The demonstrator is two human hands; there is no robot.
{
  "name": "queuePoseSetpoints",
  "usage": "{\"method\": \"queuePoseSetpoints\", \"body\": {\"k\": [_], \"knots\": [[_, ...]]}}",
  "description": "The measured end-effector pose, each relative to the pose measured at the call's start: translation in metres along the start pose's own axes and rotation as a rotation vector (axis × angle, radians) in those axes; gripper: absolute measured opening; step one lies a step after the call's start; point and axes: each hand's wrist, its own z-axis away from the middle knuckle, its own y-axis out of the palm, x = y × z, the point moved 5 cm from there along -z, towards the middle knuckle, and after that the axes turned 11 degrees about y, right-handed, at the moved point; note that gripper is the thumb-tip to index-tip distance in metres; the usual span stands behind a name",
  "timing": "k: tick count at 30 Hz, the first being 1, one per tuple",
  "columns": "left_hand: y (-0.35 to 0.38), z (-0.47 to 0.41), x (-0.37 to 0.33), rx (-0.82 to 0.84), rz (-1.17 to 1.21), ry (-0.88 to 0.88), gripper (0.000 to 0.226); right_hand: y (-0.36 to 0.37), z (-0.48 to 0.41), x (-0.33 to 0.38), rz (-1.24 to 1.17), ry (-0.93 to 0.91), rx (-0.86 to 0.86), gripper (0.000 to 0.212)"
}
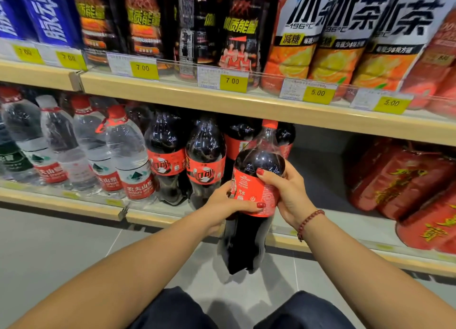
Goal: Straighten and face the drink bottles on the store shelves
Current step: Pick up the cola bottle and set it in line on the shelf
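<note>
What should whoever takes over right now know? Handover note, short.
Left hand: grips the held cola bottle at its red label, from the left.
Right hand: grips the same label from the right, thumb on the front.
Held cola bottle: upright, off the lower shelf, in front of its edge, base over the floor. Small print faces the camera, not the logo.
Done: the two front shelf colas stand with logos out.
Left: probably turn the held bottle logo-forward and set it in the bare spot to the right of the cola row.
</note>
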Motion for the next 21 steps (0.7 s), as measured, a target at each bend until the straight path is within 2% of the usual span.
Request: {"method": "queuePoseSetpoints", "body": {"k": [3, 8, 11, 18, 21], "knots": [[0.000, -0.012, 0.000, -0.005, -0.014, 0.007, 0.073, -0.006, -0.012, 0.001, -0.007, -0.002, -0.015, 0.050], [-0.002, -0.029, -0.013, -0.049, -0.023, 0.092, 0.068, -0.012, -0.034, 0.005, -0.044, 0.006, -0.108, 0.072], [-0.004, -0.037, -0.016, -0.149, -0.017, 0.157, 0.065, -0.013, -0.049, 0.010, -0.064, -0.002, -0.119, 0.076], [-0.006, -0.051, -0.015, -0.353, 0.001, 0.247, 0.073, -0.009, -0.080, 0.022, 0.057, -0.163, -0.093, 0.064], [-0.008, -0.054, -0.007, -0.411, 0.027, 0.257, 0.079, -0.007, -0.089, 0.017, 0.122, -0.209, -0.098, 0.079]]}}
